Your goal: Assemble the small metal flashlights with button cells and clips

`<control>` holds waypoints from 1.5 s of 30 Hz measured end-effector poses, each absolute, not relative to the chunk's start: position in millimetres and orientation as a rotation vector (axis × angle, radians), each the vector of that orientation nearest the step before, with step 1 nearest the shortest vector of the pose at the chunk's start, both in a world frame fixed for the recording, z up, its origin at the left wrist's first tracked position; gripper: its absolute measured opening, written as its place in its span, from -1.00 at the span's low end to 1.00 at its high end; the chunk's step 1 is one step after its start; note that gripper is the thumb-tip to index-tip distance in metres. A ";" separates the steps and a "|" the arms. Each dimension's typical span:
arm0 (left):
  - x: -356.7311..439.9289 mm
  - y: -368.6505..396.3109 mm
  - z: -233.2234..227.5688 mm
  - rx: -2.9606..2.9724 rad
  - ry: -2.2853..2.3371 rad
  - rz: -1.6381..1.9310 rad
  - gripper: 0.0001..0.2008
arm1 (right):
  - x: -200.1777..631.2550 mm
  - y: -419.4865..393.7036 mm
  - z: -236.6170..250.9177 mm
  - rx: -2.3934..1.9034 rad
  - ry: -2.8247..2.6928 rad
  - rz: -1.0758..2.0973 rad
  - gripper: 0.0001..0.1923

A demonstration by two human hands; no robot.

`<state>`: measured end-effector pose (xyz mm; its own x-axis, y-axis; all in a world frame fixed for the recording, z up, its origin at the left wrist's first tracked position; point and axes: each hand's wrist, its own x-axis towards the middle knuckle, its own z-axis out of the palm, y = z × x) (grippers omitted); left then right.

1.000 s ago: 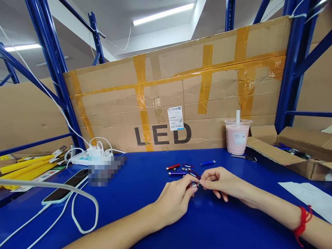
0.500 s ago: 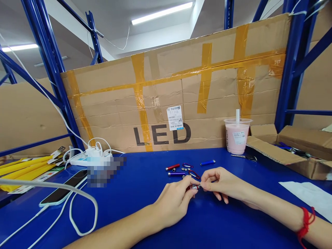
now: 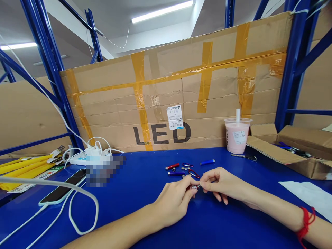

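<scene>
My left hand (image 3: 172, 197) is closed round a small red metal penlight (image 3: 194, 187), with its silvery end pointing right. At that end, the fingertips of my right hand (image 3: 223, 183) are pinched together; whatever is between them is too small to make out. Just beyond my hands lie a red tube (image 3: 172, 166), a purple tube (image 3: 176, 173) and a blue tube (image 3: 207, 162). Among them are a purple carabiner clip (image 3: 187, 164), a red carabiner clip (image 3: 194, 174) and several small round button cells (image 3: 183, 168).
A pink drink cup (image 3: 235, 136) with a straw stands at the back right, beside an open cardboard box (image 3: 308, 169). White paper (image 3: 308, 197) lies at right. To the left are a phone (image 3: 62, 188), a power strip (image 3: 90, 159) and looping white cables. Cardboard (image 3: 166, 90) walls the back.
</scene>
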<state>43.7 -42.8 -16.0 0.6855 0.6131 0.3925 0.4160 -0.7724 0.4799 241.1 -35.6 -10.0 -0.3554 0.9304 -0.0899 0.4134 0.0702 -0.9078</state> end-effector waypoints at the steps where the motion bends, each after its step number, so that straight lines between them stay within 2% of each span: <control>1: 43.7 -42.8 -15.9 2.545 0.812 0.778 -0.83 | 241.3 -35.3 -10.2 -1.329 -1.820 1.257 -0.57; 15: 44.5 -42.2 -14.2 2.544 0.841 0.748 -0.84 | 237.8 -37.4 -6.3 -1.261 -1.843 1.252 -0.50; 27: 43.6 -45.7 -15.4 2.495 0.798 0.686 -0.82 | 233.2 -47.6 0.7 -1.293 -1.895 1.118 -0.64; 33: 44.6 -47.0 -16.6 2.496 0.843 0.704 -0.85 | 234.8 -48.0 2.3 -1.237 -2.021 0.922 -0.77; 38: 45.1 -44.2 -19.1 2.523 0.866 0.738 -0.85 | 235.5 -44.6 2.7 -1.245 -2.101 0.742 -0.79; 45: 46.1 -43.5 -18.7 2.553 0.887 0.783 -0.83 | 238.7 -41.1 -1.2 -1.249 -2.132 0.705 -0.75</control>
